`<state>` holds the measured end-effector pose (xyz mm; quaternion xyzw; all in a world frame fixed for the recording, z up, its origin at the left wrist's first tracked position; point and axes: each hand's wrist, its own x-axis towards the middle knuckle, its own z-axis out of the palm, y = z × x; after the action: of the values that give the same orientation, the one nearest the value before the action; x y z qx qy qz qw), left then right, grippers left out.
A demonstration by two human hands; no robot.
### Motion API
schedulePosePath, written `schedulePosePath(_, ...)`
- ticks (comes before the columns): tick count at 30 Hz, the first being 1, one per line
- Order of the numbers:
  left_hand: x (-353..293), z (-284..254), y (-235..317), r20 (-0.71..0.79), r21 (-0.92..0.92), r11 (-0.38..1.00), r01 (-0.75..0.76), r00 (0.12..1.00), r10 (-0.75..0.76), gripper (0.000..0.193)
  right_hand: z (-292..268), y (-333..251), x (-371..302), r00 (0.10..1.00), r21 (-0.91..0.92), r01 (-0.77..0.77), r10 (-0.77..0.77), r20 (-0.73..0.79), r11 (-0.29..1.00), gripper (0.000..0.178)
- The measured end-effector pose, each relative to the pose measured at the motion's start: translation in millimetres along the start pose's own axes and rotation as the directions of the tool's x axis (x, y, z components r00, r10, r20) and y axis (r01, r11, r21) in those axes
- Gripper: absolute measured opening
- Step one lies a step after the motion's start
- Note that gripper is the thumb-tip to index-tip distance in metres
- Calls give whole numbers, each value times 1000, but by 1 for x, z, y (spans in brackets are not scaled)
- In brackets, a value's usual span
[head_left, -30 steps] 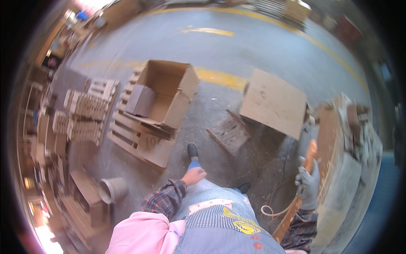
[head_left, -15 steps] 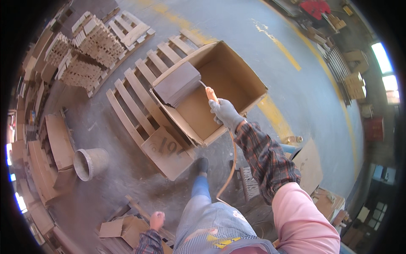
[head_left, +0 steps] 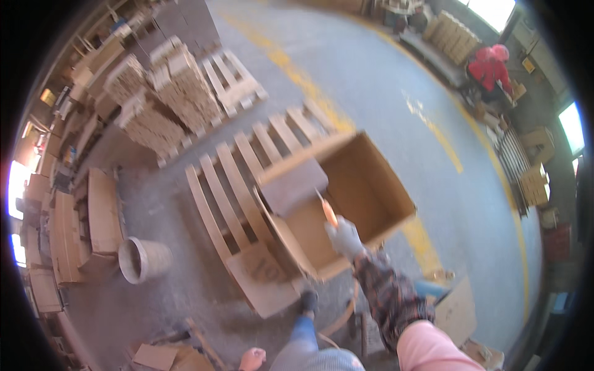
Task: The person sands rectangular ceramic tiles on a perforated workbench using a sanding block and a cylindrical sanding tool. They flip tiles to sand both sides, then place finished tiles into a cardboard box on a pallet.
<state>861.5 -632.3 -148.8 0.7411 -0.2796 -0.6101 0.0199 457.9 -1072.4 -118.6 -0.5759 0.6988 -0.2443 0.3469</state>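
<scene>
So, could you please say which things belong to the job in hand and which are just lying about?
Apparently in use: orange-handled tool, held by gloved right hand; open cardboard box; grey block inside.

Apparently lying about: bucket; wooden stacks.

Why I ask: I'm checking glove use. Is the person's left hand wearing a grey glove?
No, the left hand at the lower edge is bare, while the right hand wears a grey glove.

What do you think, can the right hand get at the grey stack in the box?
Probably yes: the right hand is at the open box, its tool pointing toward the grey stack, with nothing visible between them. Its grip on the tool could hinder grasping, though.
</scene>
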Motion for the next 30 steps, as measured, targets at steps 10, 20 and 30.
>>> schedulePosePath(10,12,16,52,149,363,897,-252,966,211,30,-125,89,-248,964,-270,-22,93,251,963,45)
schedulePosePath(20,-66,160,73,456,167,946,-277,872,174,19,-276,53,-671,720,655,-366,-246,649,661,44)
schedulePosePath(30,-143,464,168,898,423,354,-834,439,-39,20,-231,0,-942,767,519,-543,642,-13,660,63)
